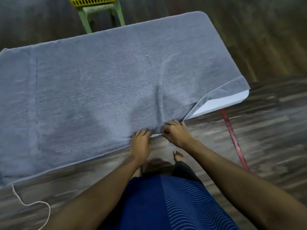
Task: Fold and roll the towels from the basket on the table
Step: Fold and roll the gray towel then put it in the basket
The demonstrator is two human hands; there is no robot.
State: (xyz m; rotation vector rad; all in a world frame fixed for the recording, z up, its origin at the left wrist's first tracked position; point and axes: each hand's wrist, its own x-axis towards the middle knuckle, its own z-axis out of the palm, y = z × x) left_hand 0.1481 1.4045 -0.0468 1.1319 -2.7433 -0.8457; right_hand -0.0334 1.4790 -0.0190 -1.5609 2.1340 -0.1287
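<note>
Left hand (140, 143), right hand (177, 133) side by side, both pinch near edge of towel (99, 88). Risk: uneven pull drags towel off table (224, 103), fold goes crooked.

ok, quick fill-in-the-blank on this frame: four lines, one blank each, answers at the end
1. The left hand and the right hand both grip the towel at its ____ edge.
2. The table shows bare only at its near ____ corner.
3. The basket beyond the table is ____ in colour.
4. The basket sits on a ____ stool.

Missing words: near; right; yellow; green.
</note>
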